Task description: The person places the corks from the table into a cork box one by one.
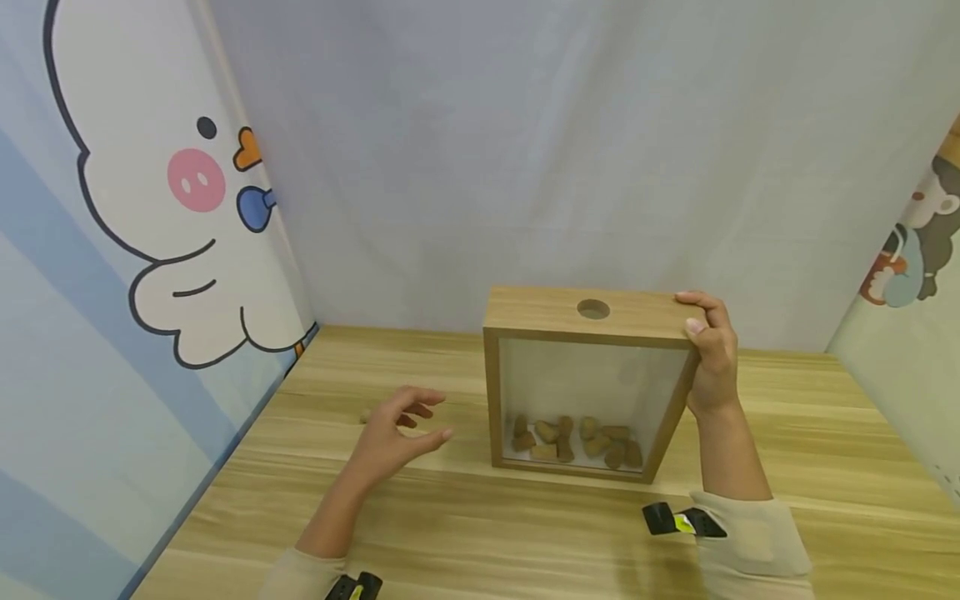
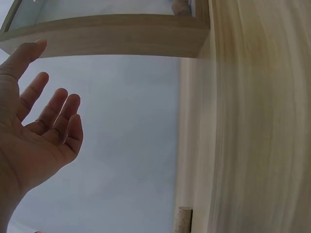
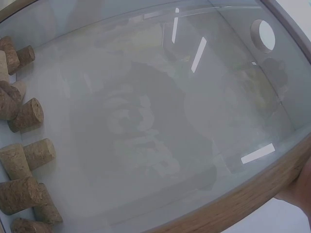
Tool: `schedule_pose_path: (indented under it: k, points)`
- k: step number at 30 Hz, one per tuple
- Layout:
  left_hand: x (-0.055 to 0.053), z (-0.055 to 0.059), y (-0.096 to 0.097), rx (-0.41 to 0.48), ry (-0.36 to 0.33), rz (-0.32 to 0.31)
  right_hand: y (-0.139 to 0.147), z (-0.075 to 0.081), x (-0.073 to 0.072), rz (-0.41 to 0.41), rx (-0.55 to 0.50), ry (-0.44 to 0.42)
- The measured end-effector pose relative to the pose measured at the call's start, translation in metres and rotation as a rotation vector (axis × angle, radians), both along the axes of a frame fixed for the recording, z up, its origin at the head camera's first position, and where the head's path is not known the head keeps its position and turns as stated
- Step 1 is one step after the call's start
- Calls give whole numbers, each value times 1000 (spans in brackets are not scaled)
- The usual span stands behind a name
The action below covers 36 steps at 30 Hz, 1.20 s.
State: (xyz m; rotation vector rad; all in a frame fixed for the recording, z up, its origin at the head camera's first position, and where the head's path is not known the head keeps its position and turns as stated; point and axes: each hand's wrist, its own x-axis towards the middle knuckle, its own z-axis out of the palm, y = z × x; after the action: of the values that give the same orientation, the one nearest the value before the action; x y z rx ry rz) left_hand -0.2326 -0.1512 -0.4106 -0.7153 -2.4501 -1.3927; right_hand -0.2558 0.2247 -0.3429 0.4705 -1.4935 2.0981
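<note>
A wooden frame box with a clear front (image 1: 581, 383) stands upright on the table, with a round hole (image 1: 593, 309) in its top. Several corks (image 1: 557, 442) lie along its bottom inside; the right wrist view shows those corks (image 3: 29, 155) close up. My right hand (image 1: 712, 358) grips the box's upper right corner, thumb in front and fingers over the top. Left of the box my left hand (image 1: 393, 437) hovers with fingers loosely bent and thumb apart, holding nothing. One loose cork (image 2: 183, 219) sits on the table behind the left hand, mostly hidden by it in the head view.
The wood-grain table (image 1: 487, 533) extends around the box on all sides. A pale curtain (image 1: 570, 150) hangs behind it. Cartoon-printed cloth (image 1: 150, 250) closes off the left side, and another printed panel (image 1: 911, 242) stands at the right.
</note>
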Motion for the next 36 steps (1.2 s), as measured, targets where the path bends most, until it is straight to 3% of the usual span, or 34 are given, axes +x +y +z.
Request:
schedule_pose_path:
  k: [11,25,36]
  points:
    - [-8,-21,-34,-55,-36,61,2,-1,1,-8,-4,-17]
    - [-21,-37,-68,-88,-208,142,4,-2,0,-8,18,-6]
    - [-38,-53,-93,-110,-340,195,2,-1,0,-9,24,-9]
